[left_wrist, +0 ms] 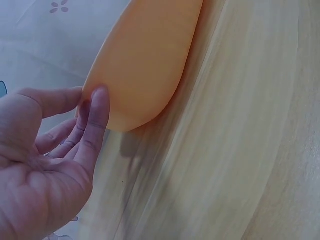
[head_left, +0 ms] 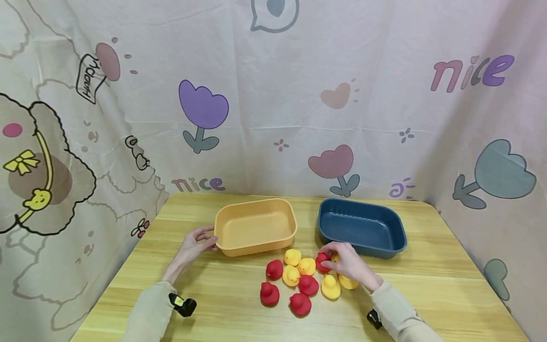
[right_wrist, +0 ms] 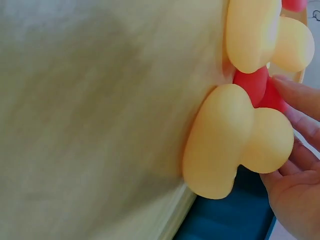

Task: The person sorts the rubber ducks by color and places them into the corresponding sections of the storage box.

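At the left end of the yellow plastic tub (head_left: 256, 232), my left hand (head_left: 193, 248) pinches the rim between thumb and fingers. The left wrist view shows that hold on the tub's wall (left_wrist: 145, 65) up close. My right hand (head_left: 348, 262) has its thumb and fingers about a red rubber duck (head_left: 322, 262), in front of the blue tub (head_left: 363, 228). In the right wrist view, yellow ducks partly hide this red duck (right_wrist: 274, 95). One yellow duck (head_left: 347, 282) lies under the right wrist, and another yellow duck (head_left: 331, 287) sits just left of it.
More ducks are grouped in front of the tubs, among them a red duck (head_left: 274, 270), a yellow duck (head_left: 292, 257) and a red duck (head_left: 300, 304) nearest the front. Everything stands on a wooden table (head_left: 226, 304). A printed curtain (head_left: 273, 104) hangs behind and at both sides.
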`<state>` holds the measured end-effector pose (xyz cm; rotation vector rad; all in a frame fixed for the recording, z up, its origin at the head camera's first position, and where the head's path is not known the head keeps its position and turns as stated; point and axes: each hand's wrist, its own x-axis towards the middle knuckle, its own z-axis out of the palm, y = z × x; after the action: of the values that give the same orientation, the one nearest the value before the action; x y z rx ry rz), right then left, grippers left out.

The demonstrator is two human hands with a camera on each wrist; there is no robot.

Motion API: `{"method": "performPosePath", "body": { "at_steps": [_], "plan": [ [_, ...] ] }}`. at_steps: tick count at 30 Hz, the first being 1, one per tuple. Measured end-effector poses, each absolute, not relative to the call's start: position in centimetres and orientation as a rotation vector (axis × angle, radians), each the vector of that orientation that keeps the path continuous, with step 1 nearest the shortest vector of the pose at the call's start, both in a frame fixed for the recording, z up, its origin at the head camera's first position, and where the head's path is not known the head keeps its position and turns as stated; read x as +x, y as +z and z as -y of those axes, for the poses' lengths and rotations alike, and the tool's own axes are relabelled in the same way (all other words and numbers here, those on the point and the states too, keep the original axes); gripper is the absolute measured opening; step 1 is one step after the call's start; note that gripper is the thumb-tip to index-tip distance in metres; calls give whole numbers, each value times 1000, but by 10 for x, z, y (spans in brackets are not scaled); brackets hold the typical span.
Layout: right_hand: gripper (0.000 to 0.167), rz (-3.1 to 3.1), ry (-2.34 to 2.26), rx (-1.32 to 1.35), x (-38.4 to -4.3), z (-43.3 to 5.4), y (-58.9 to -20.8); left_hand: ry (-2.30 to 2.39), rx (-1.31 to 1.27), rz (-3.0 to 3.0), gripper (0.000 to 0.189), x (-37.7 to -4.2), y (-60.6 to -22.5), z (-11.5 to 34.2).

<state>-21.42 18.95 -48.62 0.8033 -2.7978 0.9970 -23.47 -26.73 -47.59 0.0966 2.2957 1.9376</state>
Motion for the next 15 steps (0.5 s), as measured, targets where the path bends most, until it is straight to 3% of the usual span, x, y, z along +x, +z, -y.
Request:
{"method": "performPosePath", "body": {
  "at_steps": [15],
  "plan": [
    [22, 2636, 1064, 853, -210, -181, -466, 1982, 40, -2260, 62, -233, -476, 264]
  ]
}}
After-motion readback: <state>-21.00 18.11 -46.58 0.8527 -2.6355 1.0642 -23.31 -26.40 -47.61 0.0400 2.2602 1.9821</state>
